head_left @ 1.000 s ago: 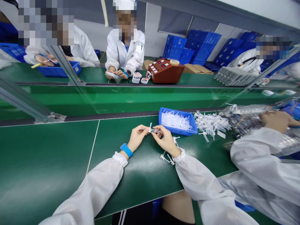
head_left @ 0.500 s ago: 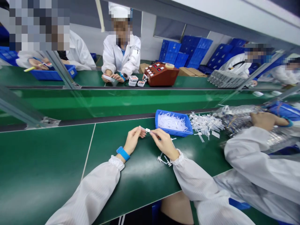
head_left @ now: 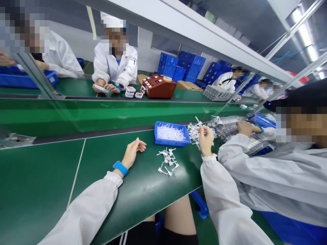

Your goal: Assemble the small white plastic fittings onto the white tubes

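My left hand point(head_left: 133, 152) rests on the green table point(head_left: 46, 177), fingers loosely apart, holding nothing. My right hand point(head_left: 205, 139) is raised to the right of a small blue tray point(head_left: 171, 143) and pinches a white plastic piece point(head_left: 198, 121) at the edge of a loose heap of white plastic parts point(head_left: 194, 132). The blue tray holds many thin white strips. A small cluster of finished white pieces point(head_left: 167, 161) lies on the table between my two hands.
A co-worker in a white coat point(head_left: 268, 170) sits close on my right, one hand point(head_left: 244, 128) on a clear bag of wired parts point(head_left: 230, 127). Across the green conveyor point(head_left: 114, 114) another person handles small devices beside a brown tester box point(head_left: 159, 86). Blue crates point(head_left: 184, 66) are stacked behind.
My hands have separated: the right hand moved right to the heap of white parts, the left hand let go and lies on the table. The view has swung right.
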`<state>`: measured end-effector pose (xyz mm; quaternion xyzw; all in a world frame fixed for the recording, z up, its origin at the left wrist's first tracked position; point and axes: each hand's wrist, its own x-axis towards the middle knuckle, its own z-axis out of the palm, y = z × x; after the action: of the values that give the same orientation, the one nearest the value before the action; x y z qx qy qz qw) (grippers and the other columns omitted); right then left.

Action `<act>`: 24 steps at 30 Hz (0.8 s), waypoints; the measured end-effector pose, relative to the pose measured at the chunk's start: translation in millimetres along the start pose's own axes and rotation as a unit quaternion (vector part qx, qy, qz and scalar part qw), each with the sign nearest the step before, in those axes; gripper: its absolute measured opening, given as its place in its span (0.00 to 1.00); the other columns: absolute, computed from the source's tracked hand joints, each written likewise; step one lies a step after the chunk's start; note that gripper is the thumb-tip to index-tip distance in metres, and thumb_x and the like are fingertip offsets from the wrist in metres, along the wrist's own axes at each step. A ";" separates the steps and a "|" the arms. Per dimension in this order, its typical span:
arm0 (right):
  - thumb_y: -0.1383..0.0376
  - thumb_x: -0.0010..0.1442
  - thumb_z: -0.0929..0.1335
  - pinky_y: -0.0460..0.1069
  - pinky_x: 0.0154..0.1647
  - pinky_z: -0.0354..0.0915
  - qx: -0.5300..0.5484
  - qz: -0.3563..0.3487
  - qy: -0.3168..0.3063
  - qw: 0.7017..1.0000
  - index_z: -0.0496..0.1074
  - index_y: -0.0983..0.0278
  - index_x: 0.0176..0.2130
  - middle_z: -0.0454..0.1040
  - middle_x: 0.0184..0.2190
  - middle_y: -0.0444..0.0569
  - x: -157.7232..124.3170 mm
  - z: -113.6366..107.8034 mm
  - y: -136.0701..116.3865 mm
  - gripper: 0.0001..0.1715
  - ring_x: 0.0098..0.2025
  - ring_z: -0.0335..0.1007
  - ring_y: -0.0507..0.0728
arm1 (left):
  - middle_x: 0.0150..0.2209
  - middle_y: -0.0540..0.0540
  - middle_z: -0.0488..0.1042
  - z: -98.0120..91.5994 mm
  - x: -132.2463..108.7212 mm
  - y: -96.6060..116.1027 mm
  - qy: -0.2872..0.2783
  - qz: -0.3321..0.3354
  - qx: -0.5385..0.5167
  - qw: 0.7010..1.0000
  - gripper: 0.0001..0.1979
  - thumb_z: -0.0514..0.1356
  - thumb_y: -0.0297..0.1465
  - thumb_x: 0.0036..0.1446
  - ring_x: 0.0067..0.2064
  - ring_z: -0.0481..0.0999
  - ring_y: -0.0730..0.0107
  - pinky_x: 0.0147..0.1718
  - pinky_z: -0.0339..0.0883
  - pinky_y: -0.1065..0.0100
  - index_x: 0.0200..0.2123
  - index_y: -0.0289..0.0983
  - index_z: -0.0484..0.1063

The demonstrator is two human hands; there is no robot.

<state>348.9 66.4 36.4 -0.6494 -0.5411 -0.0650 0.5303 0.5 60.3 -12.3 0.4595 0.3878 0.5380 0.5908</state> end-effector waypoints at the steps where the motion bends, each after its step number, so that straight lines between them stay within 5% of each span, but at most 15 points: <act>1: 0.58 0.65 0.59 0.53 0.40 0.65 -0.068 0.019 -0.007 0.997 0.70 0.69 0.37 0.75 0.33 0.56 14.2 -2.8 11.6 0.19 0.36 0.71 0.59 | 0.24 0.45 0.73 -0.3 0.3 -0.4 -0.002 -0.001 0.000 1.000 0.26 0.57 0.52 0.53 0.26 0.70 0.72 0.27 0.64 0.70 0.28 0.32 0.74; 6: 0.61 0.55 0.66 0.67 0.48 0.57 -0.207 0.041 -0.029 0.977 0.69 0.74 0.41 0.67 0.47 0.71 21.6 0.1 35.0 0.19 0.52 0.59 0.74 | 0.24 0.46 0.73 -1.7 -1.0 -1.4 -0.026 -0.003 0.021 0.999 0.26 0.57 0.52 0.53 0.25 0.70 0.72 0.28 0.64 0.70 0.28 0.32 0.74; 9: 0.63 0.58 0.64 0.67 0.52 0.54 -0.225 -0.077 -0.011 0.971 0.66 0.72 0.49 0.60 0.54 0.68 -13.8 1.3 26.1 0.21 0.57 0.53 0.72 | 0.24 0.46 0.72 -1.4 -3.7 -0.9 -0.046 0.003 0.041 0.998 0.25 0.57 0.51 0.54 0.25 0.70 0.72 0.28 0.63 0.69 0.27 0.33 0.73; 12: 0.66 0.61 0.62 0.64 0.55 0.53 -0.180 -0.181 -0.004 0.967 0.67 0.68 0.48 0.63 0.51 0.63 -54.0 -2.3 10.6 0.15 0.56 0.56 0.67 | 0.24 0.46 0.72 0.4 -6.4 -0.1 -0.060 0.017 0.065 0.996 0.24 0.56 0.51 0.55 0.25 0.70 0.72 0.28 0.63 0.69 0.27 0.33 0.73; 17: 0.71 0.63 0.60 0.58 0.51 0.59 -0.094 -0.308 -0.204 0.924 0.70 0.64 0.45 0.70 0.44 0.56 -98.2 2.6 -15.9 0.13 0.49 0.64 0.61 | 0.24 0.47 0.72 3.0 -8.3 -1.0 -0.082 0.039 0.112 0.990 0.23 0.55 0.49 0.56 0.25 0.69 0.72 0.28 0.63 0.69 0.27 0.34 0.73; 20: 0.71 0.65 0.59 0.56 0.50 0.60 -0.068 -0.298 -0.282 0.910 0.69 0.64 0.47 0.72 0.45 0.55 -105.9 14.9 -24.5 0.15 0.49 0.64 0.61 | 0.24 0.47 0.72 2.6 -8.3 -2.3 -0.088 0.042 0.126 0.987 0.23 0.55 0.49 0.56 0.26 0.70 0.71 0.28 0.64 0.69 0.27 0.34 0.73; 24: 0.69 0.65 0.60 0.56 0.45 0.62 -0.054 -0.211 -0.289 0.932 0.69 0.65 0.46 0.72 0.41 0.55 -107.1 27.7 -22.6 0.13 0.44 0.65 0.61 | 0.24 0.46 0.72 2.2 -9.7 -1.9 -0.081 0.044 0.138 0.986 0.23 0.55 0.49 0.56 0.26 0.70 0.71 0.28 0.64 0.69 0.28 0.34 0.73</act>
<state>274.4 16.2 -32.0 -0.5389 -0.7910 -0.0137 0.2894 1.9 50.4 -13.9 0.5952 0.3885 0.4663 0.5267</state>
